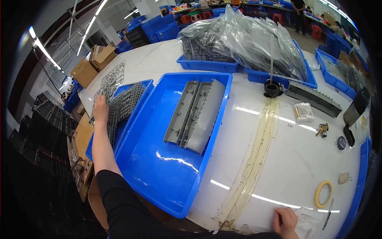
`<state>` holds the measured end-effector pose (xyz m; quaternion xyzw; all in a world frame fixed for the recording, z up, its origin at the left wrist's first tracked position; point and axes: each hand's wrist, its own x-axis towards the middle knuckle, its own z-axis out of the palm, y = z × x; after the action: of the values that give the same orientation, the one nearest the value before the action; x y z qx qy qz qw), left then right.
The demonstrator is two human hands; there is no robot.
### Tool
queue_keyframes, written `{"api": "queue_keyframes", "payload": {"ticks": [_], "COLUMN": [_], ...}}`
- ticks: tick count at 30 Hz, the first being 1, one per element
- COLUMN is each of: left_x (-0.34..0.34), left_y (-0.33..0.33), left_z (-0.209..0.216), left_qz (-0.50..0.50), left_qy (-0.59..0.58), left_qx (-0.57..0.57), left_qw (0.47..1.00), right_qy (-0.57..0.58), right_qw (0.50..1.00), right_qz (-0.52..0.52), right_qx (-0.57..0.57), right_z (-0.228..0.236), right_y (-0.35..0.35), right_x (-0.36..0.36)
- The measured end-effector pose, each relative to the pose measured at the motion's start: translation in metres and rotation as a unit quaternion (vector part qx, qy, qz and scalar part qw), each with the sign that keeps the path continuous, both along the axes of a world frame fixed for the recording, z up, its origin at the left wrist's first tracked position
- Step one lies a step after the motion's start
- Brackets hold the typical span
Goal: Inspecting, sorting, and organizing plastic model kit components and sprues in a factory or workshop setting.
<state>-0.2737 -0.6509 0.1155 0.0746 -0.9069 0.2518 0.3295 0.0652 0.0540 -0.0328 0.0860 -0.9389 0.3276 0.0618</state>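
Note:
My left hand reaches out to the far left, fingers closed on the near end of a grey plastic lattice frame. Below and beside it, more grey lattice frames lie stacked in a narrow blue tray. Close to the front edge of the table, my right hand rests with curled fingers and nothing visible in them. Between the hands stands a large blue bin, holding long grey ribbed panels side by side.
Clear plastic bags of grey parts fill blue trays at the back. A black stand with a rod rises near a long grey ribbed part. On the right lie a tape roll, a slim pen-like tool and keys.

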Motion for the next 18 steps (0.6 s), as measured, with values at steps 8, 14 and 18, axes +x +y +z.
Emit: {"api": "queue_keyframes", "payload": {"ticks": [8, 14, 18], "left_x": [0.045, 0.06, 0.075], "left_y": [0.011, 0.078, 0.155], "left_z": [0.105, 0.163, 0.173], "left_qz": [0.022, -0.095, -0.262], "left_qy": [0.09, 0.096, 0.083], "left_qx": [0.054, 0.121, 0.182], "left_qw": [0.994, 0.983, 0.944], "right_qy": [-0.016, 0.064, 0.058], "right_qw": [1.0, 0.997, 0.989], "right_qz": [0.003, 0.008, -0.007], "right_qx": [-0.005, -0.051, -0.137], "right_z": [0.007, 0.02, 0.032], "right_y": [-0.001, -0.006, -0.009], "right_x": [0.001, -0.001, -0.006]}}
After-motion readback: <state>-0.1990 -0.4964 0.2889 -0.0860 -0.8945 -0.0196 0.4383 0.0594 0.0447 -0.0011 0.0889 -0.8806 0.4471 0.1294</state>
